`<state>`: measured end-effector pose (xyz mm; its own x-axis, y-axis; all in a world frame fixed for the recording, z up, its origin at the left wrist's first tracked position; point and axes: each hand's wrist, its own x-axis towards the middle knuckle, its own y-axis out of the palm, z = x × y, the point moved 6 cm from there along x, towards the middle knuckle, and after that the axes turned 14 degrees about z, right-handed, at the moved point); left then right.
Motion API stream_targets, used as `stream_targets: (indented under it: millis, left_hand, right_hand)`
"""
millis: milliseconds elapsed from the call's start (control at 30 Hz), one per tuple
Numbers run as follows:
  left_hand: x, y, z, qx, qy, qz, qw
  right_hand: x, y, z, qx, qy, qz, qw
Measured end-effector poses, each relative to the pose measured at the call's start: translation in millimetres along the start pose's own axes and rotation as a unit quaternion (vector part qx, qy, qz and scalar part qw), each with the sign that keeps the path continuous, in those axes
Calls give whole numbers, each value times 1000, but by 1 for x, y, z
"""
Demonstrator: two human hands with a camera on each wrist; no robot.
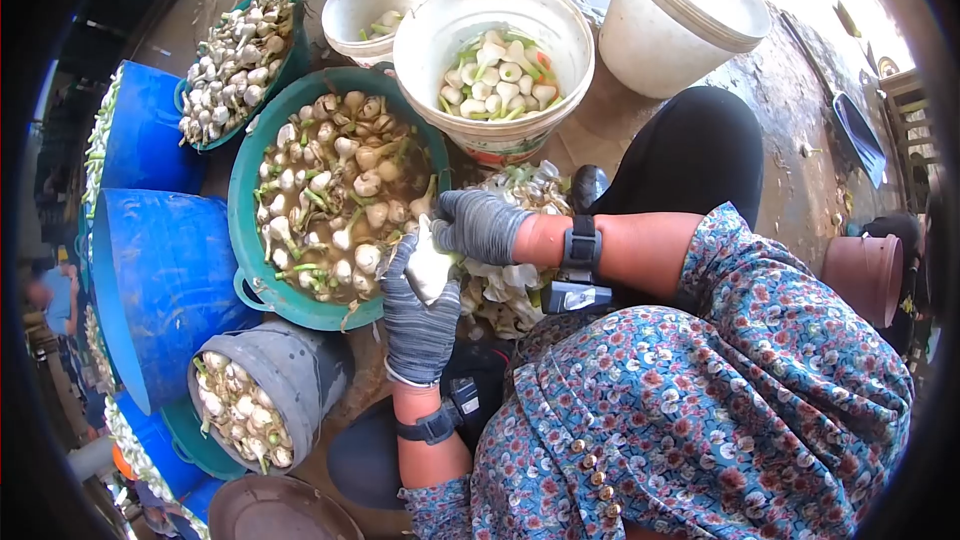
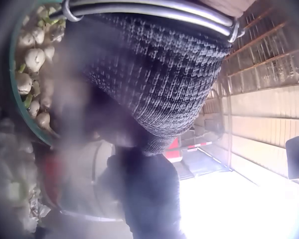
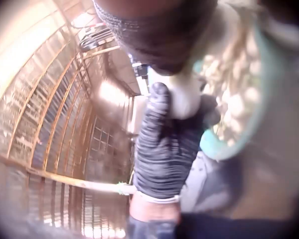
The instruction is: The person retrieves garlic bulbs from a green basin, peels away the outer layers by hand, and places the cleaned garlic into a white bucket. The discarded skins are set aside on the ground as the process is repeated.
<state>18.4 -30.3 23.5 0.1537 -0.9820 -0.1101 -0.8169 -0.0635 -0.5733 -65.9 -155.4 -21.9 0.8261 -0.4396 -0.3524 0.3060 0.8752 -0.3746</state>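
Observation:
My left hand [image 1: 420, 328], in a grey knit glove, grips a white garlic bulb [image 1: 430, 272] between thumb and fingers. The gloved right hand [image 1: 485, 227] has its fingers curled and pinches at the upper end of the bulb. Seen from the right wrist, the bulb [image 3: 184, 102] sits between the left thumb and fingers, its top covered by the right hand. Both hands are just past the near rim of a green tub [image 1: 238, 230] filled with garlic bulbs in brown water.
Behind the tub stands a white bucket [image 1: 420, 90] of peeled bulbs, beside a smaller white bucket [image 1: 340, 25]. Skins [image 1: 500, 315] are heaped under my hands. A tipped grey bucket [image 1: 325, 370], blue barrels [image 1: 175, 280] and a lidded white bucket [image 1: 660, 40] stand around.

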Motion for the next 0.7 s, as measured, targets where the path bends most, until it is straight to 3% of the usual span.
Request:
stream_targets:
  millis: [67,133,167,200,267,300,333,367,400,433,467,500,533,567,600,667,700]
  left_hand:
    - [0,-2,-10,42,58,-26,997]
    - [0,-3,-11,78,79,-23,994]
    - [-2,-3,-12,114,100,-19,988]
    - [-2,-4,-11,115,102,-17,988]
    - [-4,-19,-1,-2,90,-131,987]
    - [-5,-36,31,-93,82,-202,971]
    - [-8,-51,25,-176,53,-239,953]
    - [-8,-59,22,-205,27,-240,948]
    - [-7,-63,24,-238,5,-243,940]
    - [-6,-63,38,-222,-2,-226,948]
    - [-2,-55,50,-209,-4,-205,956]
    - [4,-48,34,-125,17,-196,973]
    - [9,-36,24,-163,34,-191,967]
    - [15,-25,29,-115,24,-178,977]
    - [21,-15,35,-63,12,-169,984]
    - [26,-2,8,-69,55,-78,993]
    - [30,4,0,-62,46,-39,996]
  right_hand:
    - [11,11,-21,47,27,35,998]
    - [17,21,-17,-67,-81,119,987]
    - [21,26,-22,-118,-90,171,974]
    - [22,25,-27,-117,-90,168,975]
    - [15,45,-39,-363,-206,280,864]
    - [12,49,-51,-244,-242,284,895]
    - [3,49,-51,-98,-249,289,919]
    - [4,76,-67,-262,-192,352,878]
    - [8,94,-86,-422,-124,401,804]
    - [-3,61,-56,-298,-36,335,893]
    - [-23,22,-27,-165,55,249,953]
    - [-25,2,-17,-36,-6,153,988]
    - [-17,-10,-16,107,-20,122,987]
    - [-21,-21,-9,141,-92,69,983]
    - [-28,-28,3,51,-162,22,985]
    - [-47,-33,33,-84,-149,146,974]
    - [-47,-40,29,-87,-149,144,974]
